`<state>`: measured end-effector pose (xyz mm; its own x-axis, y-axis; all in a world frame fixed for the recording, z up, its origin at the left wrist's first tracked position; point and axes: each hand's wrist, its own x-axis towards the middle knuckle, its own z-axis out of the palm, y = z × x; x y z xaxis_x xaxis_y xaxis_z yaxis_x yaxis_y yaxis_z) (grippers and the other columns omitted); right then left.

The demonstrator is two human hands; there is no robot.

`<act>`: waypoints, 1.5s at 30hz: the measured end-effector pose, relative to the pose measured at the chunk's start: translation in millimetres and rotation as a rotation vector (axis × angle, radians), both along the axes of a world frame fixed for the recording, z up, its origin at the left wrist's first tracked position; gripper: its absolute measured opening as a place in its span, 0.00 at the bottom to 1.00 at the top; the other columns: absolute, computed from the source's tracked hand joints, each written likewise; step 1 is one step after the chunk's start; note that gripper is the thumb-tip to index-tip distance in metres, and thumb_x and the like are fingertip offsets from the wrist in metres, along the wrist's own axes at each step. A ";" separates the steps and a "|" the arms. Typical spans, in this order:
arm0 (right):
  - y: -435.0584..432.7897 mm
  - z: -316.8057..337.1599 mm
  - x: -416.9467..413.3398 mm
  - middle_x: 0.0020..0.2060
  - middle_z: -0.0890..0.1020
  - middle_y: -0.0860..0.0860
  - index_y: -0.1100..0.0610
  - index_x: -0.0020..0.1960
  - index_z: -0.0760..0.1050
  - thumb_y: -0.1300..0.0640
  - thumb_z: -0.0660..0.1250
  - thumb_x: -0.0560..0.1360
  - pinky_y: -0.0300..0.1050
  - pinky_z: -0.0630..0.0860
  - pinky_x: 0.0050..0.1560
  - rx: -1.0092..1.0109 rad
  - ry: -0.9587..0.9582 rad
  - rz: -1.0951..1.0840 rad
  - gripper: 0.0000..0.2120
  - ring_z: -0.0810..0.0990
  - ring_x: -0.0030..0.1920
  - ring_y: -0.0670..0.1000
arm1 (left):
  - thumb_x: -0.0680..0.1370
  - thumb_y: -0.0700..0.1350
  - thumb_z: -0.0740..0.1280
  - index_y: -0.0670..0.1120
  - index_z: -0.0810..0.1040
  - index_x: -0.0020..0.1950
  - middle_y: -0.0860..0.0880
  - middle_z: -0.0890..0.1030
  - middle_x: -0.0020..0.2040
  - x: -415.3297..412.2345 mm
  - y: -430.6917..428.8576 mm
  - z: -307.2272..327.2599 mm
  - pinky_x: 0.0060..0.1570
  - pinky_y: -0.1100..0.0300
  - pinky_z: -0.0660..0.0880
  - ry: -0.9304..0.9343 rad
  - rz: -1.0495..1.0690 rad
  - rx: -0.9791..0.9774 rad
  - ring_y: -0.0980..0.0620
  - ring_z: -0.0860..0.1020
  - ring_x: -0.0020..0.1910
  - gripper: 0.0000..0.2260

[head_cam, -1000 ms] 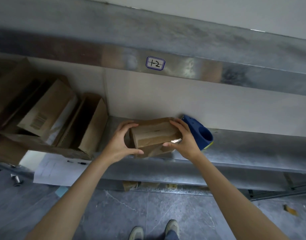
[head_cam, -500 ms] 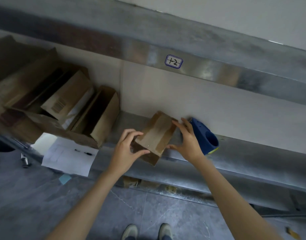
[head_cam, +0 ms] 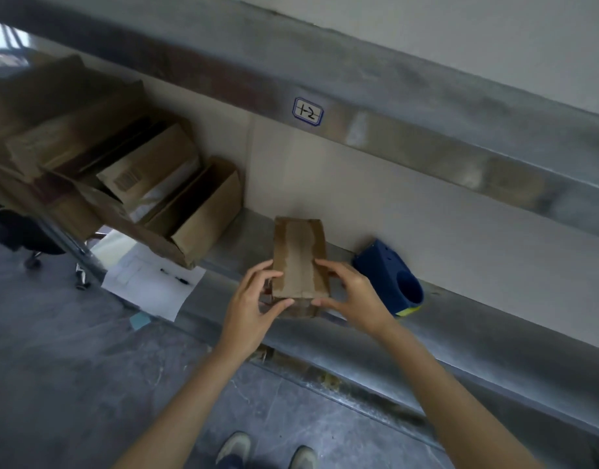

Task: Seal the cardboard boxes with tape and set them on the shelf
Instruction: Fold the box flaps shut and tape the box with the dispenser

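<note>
While it rests on the shelf, the taped cardboard box is pinched at its near end by left hand and right hand, fingers curled on top, probably to square it; a blue dispenser stands near the right fingers.

A small white label with a blue rounded border is stuck on the metal front edge of the upper shelf; it reads "1-2" in black handwriting. At the left, a brown carton lying among other cartons carries a printed barcode, but its bars and any digits are too blurred to read. A white sheet of paper below shows faint printed lines that cannot be read either.
</note>
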<state>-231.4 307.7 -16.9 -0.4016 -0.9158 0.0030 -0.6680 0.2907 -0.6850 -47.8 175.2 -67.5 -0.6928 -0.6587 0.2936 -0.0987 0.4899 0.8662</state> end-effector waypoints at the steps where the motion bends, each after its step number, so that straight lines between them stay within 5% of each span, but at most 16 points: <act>1: 0.8 0.3 -5.8 0.66 0.75 0.50 0.48 0.71 0.70 0.47 0.75 0.70 0.48 0.72 0.65 -0.023 0.000 0.002 0.32 0.73 0.64 0.47 | 0.73 0.59 0.70 0.54 0.75 0.63 0.61 0.70 0.69 -2.8 5.2 -0.3 0.53 0.54 0.80 -0.001 0.015 0.013 0.56 0.76 0.59 0.21; 7: 5.9 -3.9 -39.3 0.64 0.78 0.53 0.55 0.64 0.78 0.60 0.74 0.73 0.50 0.74 0.66 -0.131 -0.074 0.029 0.19 0.76 0.63 0.50 | 0.76 0.46 0.73 0.54 0.75 0.63 0.57 0.69 0.67 -35.0 34.1 2.7 0.49 0.53 0.80 0.013 0.122 0.055 0.58 0.77 0.51 0.17; 14: 20.4 0.8 -57.9 0.62 0.78 0.51 0.54 0.66 0.75 0.56 0.71 0.76 0.45 0.72 0.64 -0.140 -0.006 0.021 0.19 0.75 0.61 0.48 | 0.76 0.46 0.73 0.50 0.77 0.65 0.56 0.69 0.68 -55.7 51.2 7.8 0.49 0.51 0.80 -0.046 0.214 0.045 0.55 0.79 0.48 0.17; 18: 39.3 -2.6 -73.7 0.67 0.73 0.52 0.54 0.71 0.70 0.53 0.65 0.80 0.41 0.68 0.63 -0.050 0.120 -0.095 0.20 0.71 0.66 0.51 | 0.76 0.48 0.73 0.52 0.75 0.67 0.57 0.70 0.67 -53.5 53.4 10.4 0.52 0.48 0.80 -0.078 0.206 0.061 0.56 0.79 0.52 0.20; 21: 53.3 -10.3 -84.2 0.69 0.69 0.56 0.53 0.76 0.62 0.53 0.61 0.82 0.49 0.71 0.62 0.065 0.188 -0.220 0.23 0.70 0.66 0.57 | 0.76 0.52 0.72 0.53 0.70 0.72 0.58 0.71 0.64 -49.0 55.9 15.5 0.55 0.49 0.79 -0.140 0.194 0.059 0.58 0.77 0.56 0.25; 28: 72.7 -34.6 -98.1 0.70 0.67 0.58 0.46 0.79 0.49 0.46 0.57 0.83 0.52 0.74 0.58 0.299 0.198 -0.212 0.29 0.70 0.65 0.60 | 0.77 0.58 0.69 0.54 0.62 0.76 0.52 0.70 0.72 -37.2 56.2 26.7 0.56 0.47 0.78 -0.396 0.215 -0.178 0.49 0.75 0.65 0.31; 31: 71.1 -38.0 -98.3 0.60 0.76 0.57 0.44 0.80 0.43 0.49 0.58 0.83 0.47 0.76 0.44 0.313 0.113 -0.153 0.33 0.78 0.51 0.56 | 0.77 0.57 0.70 0.51 0.62 0.77 0.50 0.71 0.72 -36.8 57.1 29.7 0.61 0.48 0.75 -0.444 0.214 -0.257 0.47 0.73 0.67 0.32; 33: 69.3 -37.2 -98.5 0.41 0.78 0.54 0.44 0.80 0.40 0.52 0.58 0.83 0.42 0.71 0.31 0.316 0.076 -0.107 0.34 0.76 0.35 0.51 | 0.77 0.58 0.69 0.51 0.61 0.78 0.49 0.70 0.73 -36.1 57.7 31.2 0.65 0.47 0.73 -0.479 0.224 -0.302 0.47 0.72 0.68 0.33; 35: 67.8 -36.8 -100.7 0.35 0.76 0.52 0.44 0.80 0.39 0.52 0.58 0.83 0.37 0.64 0.25 0.306 0.049 -0.083 0.34 0.72 0.29 0.48 | 0.77 0.58 0.69 0.50 0.61 0.78 0.49 0.70 0.74 -34.7 58.5 32.9 0.67 0.48 0.70 -0.505 0.237 -0.333 0.46 0.72 0.69 0.33; 38: 65.9 -36.8 -107.0 0.52 0.78 0.54 0.40 0.79 0.39 0.50 0.61 0.82 0.40 0.71 0.28 0.301 -0.014 -0.044 0.36 0.78 0.35 0.51 | 0.78 0.58 0.68 0.49 0.61 0.79 0.48 0.69 0.74 -32.7 59.2 36.0 0.68 0.49 0.68 -0.525 0.248 -0.340 0.46 0.71 0.70 0.33; 40: 63.7 -33.7 -112.5 0.62 0.73 0.53 0.38 0.78 0.39 0.52 0.62 0.81 0.52 0.80 0.43 0.307 -0.088 -0.016 0.38 0.81 0.47 0.59 | 0.78 0.57 0.69 0.49 0.61 0.79 0.48 0.69 0.75 -31.6 59.0 37.9 0.68 0.49 0.67 -0.536 0.252 -0.338 0.46 0.70 0.70 0.33; 45: 53.9 -15.5 -127.3 0.74 0.65 0.61 0.38 0.78 0.37 0.65 0.65 0.78 0.63 0.71 0.65 0.370 -0.177 0.019 0.46 0.69 0.68 0.68 | 0.77 0.57 0.69 0.49 0.61 0.78 0.49 0.68 0.75 -31.4 57.2 40.8 0.69 0.46 0.67 -0.543 0.260 -0.337 0.47 0.70 0.71 0.33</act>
<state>-358.7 361.5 -32.4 -0.3493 -0.8495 -0.3955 -0.5572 0.5276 -0.6412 -79.2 232.5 -26.7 -0.6315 -0.7571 0.1670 -0.6265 0.6252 0.4654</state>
